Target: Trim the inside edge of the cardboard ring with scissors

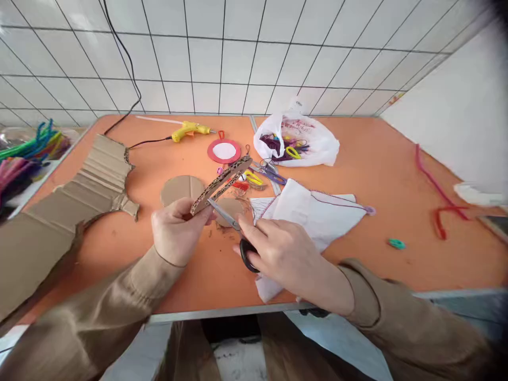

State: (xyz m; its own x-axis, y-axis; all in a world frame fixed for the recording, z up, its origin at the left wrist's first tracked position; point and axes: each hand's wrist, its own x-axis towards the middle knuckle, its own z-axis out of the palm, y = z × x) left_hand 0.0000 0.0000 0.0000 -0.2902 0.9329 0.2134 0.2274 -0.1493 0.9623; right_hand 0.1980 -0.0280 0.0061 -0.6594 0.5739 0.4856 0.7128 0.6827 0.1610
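Note:
My left hand (177, 230) is closed on a cardboard ring (222, 182), held tilted and nearly edge-on above the table, its corrugated edge showing. In my right hand (281, 254) are scissors (249, 255) with black handles. Their blades point up and left, with the tip at the ring's lower edge beside my left fingers. Whether the blades are apart is hard to make out. Below the ring lies a small cardboard disc (230, 211), partly hidden. A larger cardboard disc (182, 189) lies behind my left hand.
A yellow glue gun (190, 130), a red-rimmed round piece (224, 151) and a white plastic bag (321, 143) of yarn are at the back. White cloth (317, 211) lies by my right hand. Torn cardboard (79, 196) covers the left side. Pipe cleaners (440, 185) lie right.

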